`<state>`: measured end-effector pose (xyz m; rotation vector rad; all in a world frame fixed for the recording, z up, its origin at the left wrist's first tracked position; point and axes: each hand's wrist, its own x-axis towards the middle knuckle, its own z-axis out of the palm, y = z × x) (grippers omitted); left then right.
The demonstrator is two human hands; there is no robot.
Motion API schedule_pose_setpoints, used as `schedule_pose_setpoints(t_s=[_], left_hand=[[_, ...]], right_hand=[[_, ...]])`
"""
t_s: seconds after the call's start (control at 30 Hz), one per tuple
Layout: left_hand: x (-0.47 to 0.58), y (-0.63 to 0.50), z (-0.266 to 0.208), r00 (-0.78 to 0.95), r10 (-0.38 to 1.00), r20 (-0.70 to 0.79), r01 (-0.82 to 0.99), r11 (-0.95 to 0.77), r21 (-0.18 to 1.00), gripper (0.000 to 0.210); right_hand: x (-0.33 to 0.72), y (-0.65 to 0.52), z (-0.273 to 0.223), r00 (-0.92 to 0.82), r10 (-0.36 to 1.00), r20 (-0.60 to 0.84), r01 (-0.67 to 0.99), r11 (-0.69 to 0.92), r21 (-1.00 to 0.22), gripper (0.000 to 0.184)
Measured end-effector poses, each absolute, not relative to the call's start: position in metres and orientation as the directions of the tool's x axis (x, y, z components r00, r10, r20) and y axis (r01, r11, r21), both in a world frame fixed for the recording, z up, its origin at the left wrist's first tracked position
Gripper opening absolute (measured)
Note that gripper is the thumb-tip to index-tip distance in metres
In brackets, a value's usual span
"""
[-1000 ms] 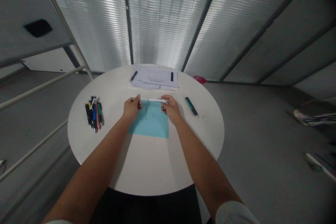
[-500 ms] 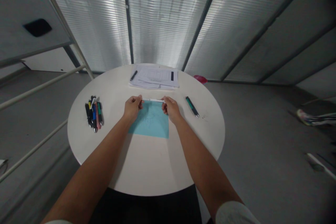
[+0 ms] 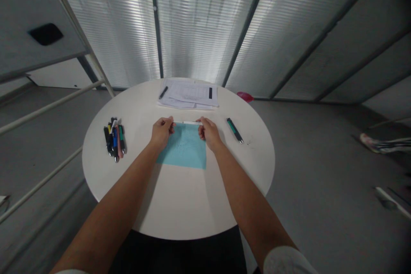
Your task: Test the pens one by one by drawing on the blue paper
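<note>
A slim white pen (image 3: 191, 122) stretches level between my two hands, with a thin dark line across it near the middle. My left hand (image 3: 162, 132) pinches its left end. The right end is in the closed fingers of my right hand (image 3: 209, 132). Directly below and nearer to me lies a sheet of blue paper (image 3: 184, 150) with faint writing on it, its upper corners partly covered by my hands. To the right, apart from my right hand, a green and black pen (image 3: 235, 130) rests on the white round table (image 3: 186, 205).
A bunch of several pens (image 3: 114, 139) lies on the table's left side. Stacked printed papers (image 3: 191, 95) with a dark pen (image 3: 163, 92) on top lie at the far edge. White rails (image 3: 53, 105) stand left of the table. A person's foot (image 3: 369, 142) shows far right.
My hands and the white pen between them have hardly moved. The person's foot at the far right has shifted slightly.
</note>
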<state>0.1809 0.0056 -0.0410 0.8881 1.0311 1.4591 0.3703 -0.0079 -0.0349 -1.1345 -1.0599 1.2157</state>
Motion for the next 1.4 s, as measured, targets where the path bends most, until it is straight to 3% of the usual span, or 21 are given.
schedule_pose_setpoints(t_s=[0.2, 0.47, 0.67, 1.4], left_hand=[[0.1810, 0.0049, -0.0380, -0.112, 0.993, -0.035, -0.379, -0.010, 0.925, 0.032], [0.1810, 0.0047, -0.0367, -0.108, 0.993, -0.044, -0.423, -0.005, 0.906, 0.030], [0.1813, 0.0047, -0.0369, -0.107, 0.994, -0.038, -0.422, -0.010, 0.907, 0.029], [0.1808, 0.0022, -0.0323, -0.108, 0.992, -0.065, -0.456, 0.008, 0.890, 0.028]], right_hand=[[0.3711, -0.0066, -0.0364, 0.065, 0.998, -0.006, -0.176, 0.006, -0.984, 0.026], [0.3706, -0.0053, -0.0371, 0.084, 0.996, -0.016, -0.195, 0.001, -0.981, 0.028], [0.3681, -0.0084, -0.0333, 0.099, 0.995, -0.018, -0.089, -0.009, -0.996, 0.034], [0.3711, -0.0057, -0.0365, 0.079, 0.997, 0.007, -0.178, 0.021, -0.984, 0.031]])
